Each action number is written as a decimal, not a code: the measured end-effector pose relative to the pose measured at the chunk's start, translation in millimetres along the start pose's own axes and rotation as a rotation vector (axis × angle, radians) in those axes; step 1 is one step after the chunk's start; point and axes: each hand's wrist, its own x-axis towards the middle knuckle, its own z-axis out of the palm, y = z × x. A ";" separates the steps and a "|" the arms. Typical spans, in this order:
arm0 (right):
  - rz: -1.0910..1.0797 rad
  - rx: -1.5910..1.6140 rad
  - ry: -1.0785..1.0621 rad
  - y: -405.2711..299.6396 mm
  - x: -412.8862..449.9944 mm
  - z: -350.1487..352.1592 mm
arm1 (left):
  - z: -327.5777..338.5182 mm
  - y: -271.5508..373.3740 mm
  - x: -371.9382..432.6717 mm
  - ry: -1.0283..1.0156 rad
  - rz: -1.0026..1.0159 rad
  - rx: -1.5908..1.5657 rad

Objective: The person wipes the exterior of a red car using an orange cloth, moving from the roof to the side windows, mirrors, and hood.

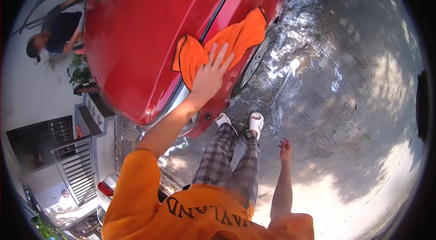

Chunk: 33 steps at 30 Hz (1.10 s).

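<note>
My left hand (210, 76) lies flat on an orange cloth with dark edging (235, 37), its fingers spread a little. Beneath the cloth is the red car's front fender (245, 1), beside the hood (136, 36); the cloth crosses the dark gap between the two panels. The headlight (180, 95) shows just below the cloth, partly behind my forearm. Down at my side, over the concrete, my right hand (285, 148) hangs away from the car with its fingers slightly curled, and nothing shows in it.
A front wheel (257, 59) is right of the fender. My feet in white sandals (256, 122) stand on wet, ridged concrete (316, 104). Across the hood, another person (63, 30) in dark clothes and a cap leans at the car. A metal gate (76, 170) and part of another vehicle (106, 189) are lower left.
</note>
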 end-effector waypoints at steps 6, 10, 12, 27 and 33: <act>-0.221 0.150 -0.161 -72.6 -1.8 67.6 | 117.6 -6.6 -234.5 -1.178 -0.058 -0.135; 0.018 0.134 -0.111 12.2 -51.3 39.6 | 79.4 -6.2 -126.0 -0.797 -0.105 -0.334; 0.147 0.022 -0.055 75.5 -76.8 6.5 | 93.0 -46.8 -13.9 -0.734 0.166 0.112; 0.278 0.244 0.253 192.5 -246.2 105.3 | 194.8 3.3 -233.2 -0.840 0.262 0.075; 0.360 0.324 0.166 245.6 -289.5 182.3 | 73.3 -45.3 -262.5 -0.184 0.156 -0.058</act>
